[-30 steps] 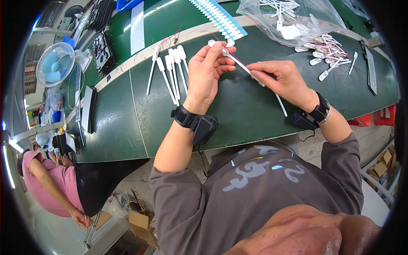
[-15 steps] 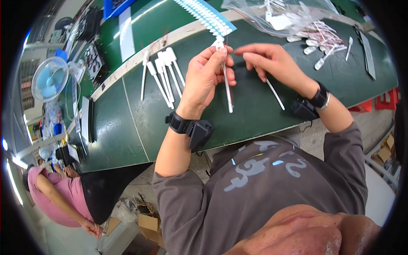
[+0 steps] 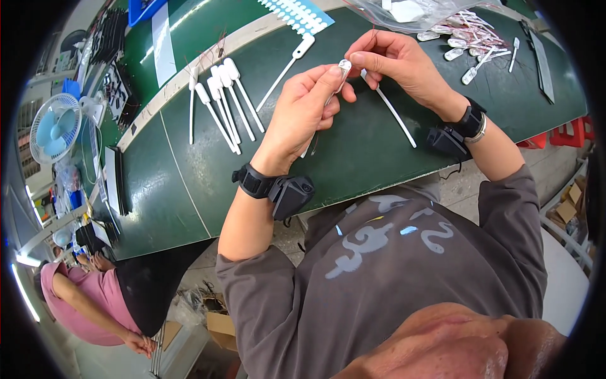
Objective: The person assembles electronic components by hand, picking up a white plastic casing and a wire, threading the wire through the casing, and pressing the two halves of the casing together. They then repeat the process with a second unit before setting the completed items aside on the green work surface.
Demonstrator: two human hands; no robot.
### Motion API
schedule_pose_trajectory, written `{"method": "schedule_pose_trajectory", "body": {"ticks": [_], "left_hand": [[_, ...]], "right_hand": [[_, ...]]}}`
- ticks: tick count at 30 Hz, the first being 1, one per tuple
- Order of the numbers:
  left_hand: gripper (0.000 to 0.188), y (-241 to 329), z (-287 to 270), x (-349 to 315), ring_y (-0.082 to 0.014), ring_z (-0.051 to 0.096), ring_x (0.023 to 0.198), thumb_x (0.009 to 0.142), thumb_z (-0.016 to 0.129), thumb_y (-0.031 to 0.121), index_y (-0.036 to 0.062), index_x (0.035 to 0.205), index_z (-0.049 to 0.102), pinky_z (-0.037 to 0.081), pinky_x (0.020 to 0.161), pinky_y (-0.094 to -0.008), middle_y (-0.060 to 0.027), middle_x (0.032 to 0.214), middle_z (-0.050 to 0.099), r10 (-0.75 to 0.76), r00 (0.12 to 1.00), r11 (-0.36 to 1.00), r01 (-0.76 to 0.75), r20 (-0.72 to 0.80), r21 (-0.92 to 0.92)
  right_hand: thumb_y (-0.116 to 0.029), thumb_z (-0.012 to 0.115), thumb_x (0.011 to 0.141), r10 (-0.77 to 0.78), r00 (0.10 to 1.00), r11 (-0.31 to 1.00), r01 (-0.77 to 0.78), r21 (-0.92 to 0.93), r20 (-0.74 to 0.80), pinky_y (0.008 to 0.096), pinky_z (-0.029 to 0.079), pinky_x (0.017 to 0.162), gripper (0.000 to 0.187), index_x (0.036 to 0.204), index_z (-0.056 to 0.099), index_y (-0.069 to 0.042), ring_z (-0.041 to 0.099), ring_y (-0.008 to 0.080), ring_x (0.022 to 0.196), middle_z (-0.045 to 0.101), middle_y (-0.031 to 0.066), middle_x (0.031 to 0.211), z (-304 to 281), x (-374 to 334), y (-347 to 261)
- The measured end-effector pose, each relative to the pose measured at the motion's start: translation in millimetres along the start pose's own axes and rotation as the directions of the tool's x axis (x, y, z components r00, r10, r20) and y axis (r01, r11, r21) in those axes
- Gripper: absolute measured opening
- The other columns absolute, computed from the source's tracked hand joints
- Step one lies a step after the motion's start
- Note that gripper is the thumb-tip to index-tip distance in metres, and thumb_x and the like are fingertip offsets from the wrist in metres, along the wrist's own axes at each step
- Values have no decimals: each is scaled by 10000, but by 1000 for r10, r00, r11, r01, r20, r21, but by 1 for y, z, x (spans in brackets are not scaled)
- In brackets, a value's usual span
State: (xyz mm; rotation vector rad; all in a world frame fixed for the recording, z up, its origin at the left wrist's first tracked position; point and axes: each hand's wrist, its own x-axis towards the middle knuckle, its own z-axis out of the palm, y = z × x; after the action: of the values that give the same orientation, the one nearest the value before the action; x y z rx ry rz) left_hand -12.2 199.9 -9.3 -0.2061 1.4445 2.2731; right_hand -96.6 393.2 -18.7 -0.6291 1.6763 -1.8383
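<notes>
- The green work table [image 3: 189, 183] carries everything; a blue desk fan [image 3: 55, 128] stands at its left end, and another person in a pink shirt [image 3: 85, 303] is bent over beside it.
- A clear plastic bag [image 3: 404, 12] at the far edge holds loose parts, and beside it lies a scatter of small white paddle heads with red wires [image 3: 467, 44], which I judge to be the stock not yet worked.
- A row of white paddle-ended sticks [image 3: 221, 101] lies side by side left of the hands, and one more [image 3: 287, 66] lies apart; these look like finished pieces, so the work seems well under way, with plenty left.
- A bare white stick [image 3: 394, 114] lies on the table just under the right wrist.
- The left hand [image 3: 300, 114] is curled closed around a thin stick, raised above the table's middle.
- The right hand [image 3: 398, 63] pinches narrowly at the stick's top.
- The small oval white tip [image 3: 344, 66] sits between both hands' fingertips; it looks glossy and translucent.
</notes>
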Motion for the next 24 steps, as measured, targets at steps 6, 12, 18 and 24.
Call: {"method": "schedule_pose_trajectory", "body": {"ticks": [6, 12, 18, 24], "left_hand": [[283, 5, 3, -3, 17, 361, 549, 986, 553, 255, 26, 1138, 621, 249, 444, -155, 31, 807, 574, -4, 1000, 993, 7, -22, 120], [300, 4, 0, -3, 26, 350, 532, 971, 572, 247, 27, 1169, 621, 248, 441, -155, 48, 801, 572, -8, 1000, 982, 11, -12, 190], [286, 5, 3, -2, 21, 315, 519, 974, 569, 193, 8, 1184, 622, 210, 425, -156, 45, 778, 551, -45, 999, 990, 44, -1, 132], [277, 4, 3, -2, 16, 292, 511, 978, 563, 168, 1, 1190, 621, 191, 416, -158, 41, 768, 540, -76, 997, 990, 75, 2, 118]], "right_hand": [[-196, 646, 936, 44, 998, 993, -48, -112, -36, 182, 457, 614, 192, 1020, 655, -24, 563, 52, 669, 663, 19, 876, -4, -2, -2], [-185, 643, 940, 28, 998, 986, -37, -162, -56, 183, 458, 613, 183, 1015, 670, -21, 569, 51, 671, 660, 11, 860, -2, -2, -3], [-184, 645, 939, 6, 998, 977, -18, -214, -55, 183, 455, 613, 185, 1015, 679, -19, 568, 47, 676, 655, 3, 842, -4, -1, -4], [-183, 644, 940, -2, 1000, 983, 5, -182, 13, 182, 450, 613, 184, 1010, 680, -16, 566, 43, 681, 653, 1, 833, -7, 1, -1]]}}
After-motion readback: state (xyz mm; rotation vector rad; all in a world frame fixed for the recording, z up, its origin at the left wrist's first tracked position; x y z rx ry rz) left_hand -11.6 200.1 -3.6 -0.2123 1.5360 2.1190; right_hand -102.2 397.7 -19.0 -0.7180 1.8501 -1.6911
